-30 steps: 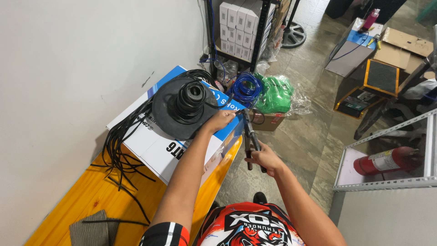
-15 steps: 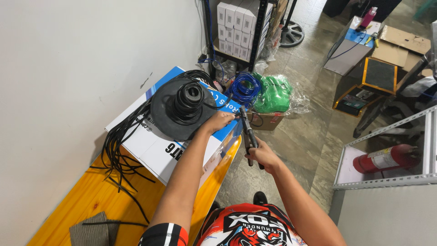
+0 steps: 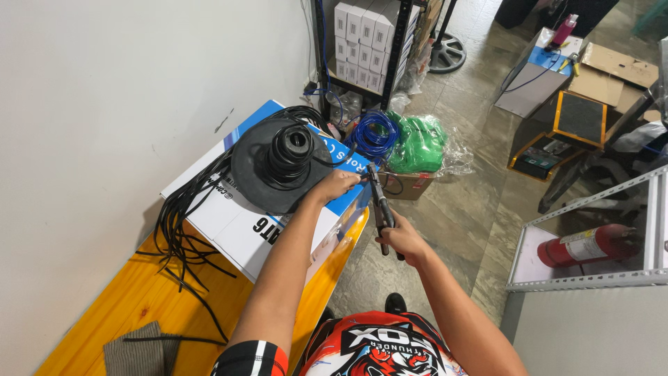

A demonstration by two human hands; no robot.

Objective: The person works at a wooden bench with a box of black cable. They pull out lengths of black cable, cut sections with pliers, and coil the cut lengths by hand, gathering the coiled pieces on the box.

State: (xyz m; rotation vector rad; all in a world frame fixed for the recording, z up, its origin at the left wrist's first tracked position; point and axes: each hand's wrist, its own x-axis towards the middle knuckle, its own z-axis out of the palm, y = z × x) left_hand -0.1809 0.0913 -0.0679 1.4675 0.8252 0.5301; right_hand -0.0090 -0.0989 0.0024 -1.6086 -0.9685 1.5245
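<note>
We're at the yellow worktop (image 3: 139,306), which runs along the wall. A white-and-blue carton (image 3: 236,219) sits at its far end, and a black cable spool (image 3: 282,163) lies flat on top of that. Loose black cable (image 3: 177,223) spills off the carton's wall side onto the worktop, so plenty looks pulled off already. Our left hand (image 3: 334,186) pinches the cable end at the carton's aisle-side edge. Our right hand (image 3: 402,240) is wrapped around the handles of black cutters (image 3: 379,209), jaws up at that pinched end. Judging by this, the end is being cut or stripped and isn't done yet. A striped cloth (image 3: 132,351) lies at the near edge.
</note>
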